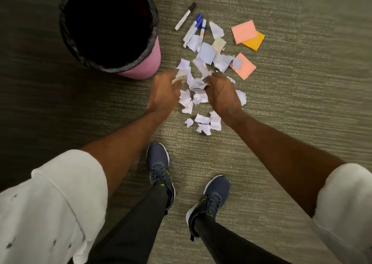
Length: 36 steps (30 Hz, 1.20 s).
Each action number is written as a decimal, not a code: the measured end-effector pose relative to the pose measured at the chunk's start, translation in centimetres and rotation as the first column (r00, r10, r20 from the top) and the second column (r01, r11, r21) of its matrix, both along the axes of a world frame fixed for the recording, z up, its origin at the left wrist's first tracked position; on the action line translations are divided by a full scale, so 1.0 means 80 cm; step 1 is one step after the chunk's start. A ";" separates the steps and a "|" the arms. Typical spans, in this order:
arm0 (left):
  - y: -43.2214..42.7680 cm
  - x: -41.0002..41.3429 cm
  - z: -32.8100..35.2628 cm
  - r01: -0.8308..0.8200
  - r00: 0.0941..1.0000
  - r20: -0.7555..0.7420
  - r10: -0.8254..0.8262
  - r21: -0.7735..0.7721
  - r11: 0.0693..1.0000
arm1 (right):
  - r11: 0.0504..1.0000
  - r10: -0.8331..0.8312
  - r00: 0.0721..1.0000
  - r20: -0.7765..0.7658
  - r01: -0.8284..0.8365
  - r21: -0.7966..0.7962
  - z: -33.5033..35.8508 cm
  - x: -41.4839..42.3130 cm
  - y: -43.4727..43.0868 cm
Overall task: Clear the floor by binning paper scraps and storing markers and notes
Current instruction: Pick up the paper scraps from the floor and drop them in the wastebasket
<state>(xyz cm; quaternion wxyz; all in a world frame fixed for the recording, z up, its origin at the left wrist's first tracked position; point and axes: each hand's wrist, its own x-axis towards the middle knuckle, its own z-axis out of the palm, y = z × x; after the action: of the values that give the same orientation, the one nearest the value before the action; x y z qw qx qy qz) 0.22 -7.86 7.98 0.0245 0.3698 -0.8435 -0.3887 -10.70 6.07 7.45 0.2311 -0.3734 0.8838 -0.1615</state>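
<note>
My left hand [164, 91] and right hand [220, 90] close on paper scraps [196, 86] between them; I should scoop inward, compressing firmly, before lifting to the bin [141, 70] left of my left hand.

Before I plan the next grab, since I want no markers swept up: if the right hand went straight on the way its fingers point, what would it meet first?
Probably the white scraps just beyond the right hand, then the blue markers; height above the carpet is unclear.
</note>
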 end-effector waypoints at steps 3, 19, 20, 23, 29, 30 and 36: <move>-0.038 -0.007 0.039 -0.079 0.995 -0.058 0.078 -0.021 0.997 | 1.000 -0.006 0.999 -0.046 0.005 -0.026 0.038 -0.018 -0.041; -0.232 0.021 0.054 -0.615 0.785 0.193 0.589 0.121 0.779 | 0.981 -0.155 0.923 0.351 0.186 -0.056 0.077 0.015 -0.264; -0.235 0.024 0.047 -0.635 0.771 0.225 0.595 0.196 0.748 | 0.966 -0.222 0.872 0.436 0.257 -0.023 0.068 0.017 -0.273; -0.238 0.031 0.040 -0.655 0.754 0.225 0.617 0.340 0.675 | 0.878 -0.372 0.575 0.728 0.473 0.076 0.056 0.021 -0.295; -0.259 0.044 0.042 -0.652 0.754 0.207 0.623 0.347 0.674 | 0.839 -0.413 0.349 0.841 0.505 0.202 0.053 0.016 -0.306; -0.258 0.046 0.043 -0.634 0.769 0.201 0.607 0.361 0.683 | 0.842 -0.411 0.345 0.844 0.498 0.206 0.055 0.014 -0.304; -0.241 0.047 0.056 -0.478 0.878 0.092 0.470 0.250 0.842 | 0.839 -0.375 0.529 0.761 0.543 0.037 0.074 -0.004 -0.274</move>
<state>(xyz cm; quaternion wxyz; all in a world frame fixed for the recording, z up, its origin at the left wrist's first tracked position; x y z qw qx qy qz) 3.99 -27.12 12.49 0.0586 0.5718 -0.6664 -0.4749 -11.03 -15.83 13.41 0.4792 -0.0485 0.7555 -0.4442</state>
